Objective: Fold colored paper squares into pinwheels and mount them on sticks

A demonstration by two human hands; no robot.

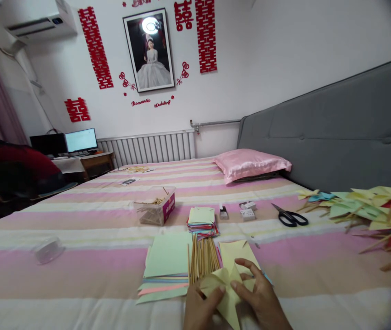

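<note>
A pale yellow sheet of paper (228,300), with its corners bent up and inward, is between my two hands. My left hand (204,302) grips its left side, thumb pressed on the paper near the middle. On the right side my right hand (259,293) pinches it, with thumb low and index finger raised behind a corner. Just beyond lies a bundle of thin wooden sticks (205,256). Left of the sticks is a stack of coloured paper sheets (167,256), light green on top. Behind my right hand is a yellow sheet (238,252).
A small paper stack (201,215), a clear box with sticks (157,208), small boxes (248,214) and black-handled scissors (289,216) lie farther back. Finished-looking paper pinwheels (370,208) pile at right. A clear lid (48,250) lies left. A pink pillow (250,164) and a person (26,165) are beyond.
</note>
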